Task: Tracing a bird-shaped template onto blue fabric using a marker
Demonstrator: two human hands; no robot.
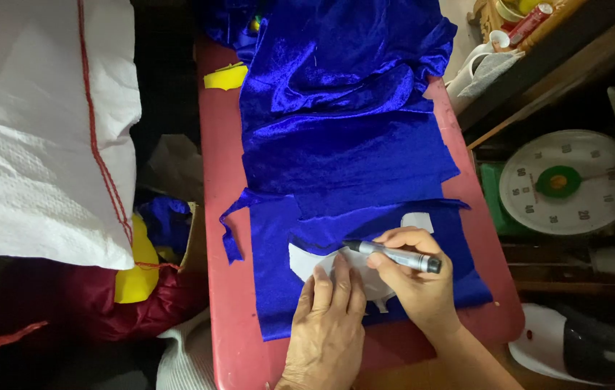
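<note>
Shiny blue velvet cloth point(343, 130) lies spread along a red table point(222, 217). On its near end rests a white paper pattern point(306, 261). My left hand point(328, 325) lies flat on the pattern, fingers together, pressing it down. My right hand point(416, 282) grips a grey marker with a black cap end point(394, 256), its tip touching the cloth at the pattern's upper edge. A dark drawn line follows that edge to the left. Part of the pattern is hidden under both hands.
A large white woven sack point(40, 123) with red stitching fills the left. Yellow and dark red fabric point(134, 289) lies below it. A round dial scale point(566, 182) sits on the right, a white iron point(575, 354) at bottom right. A yellow scrap point(225, 76) lies on the table's far left.
</note>
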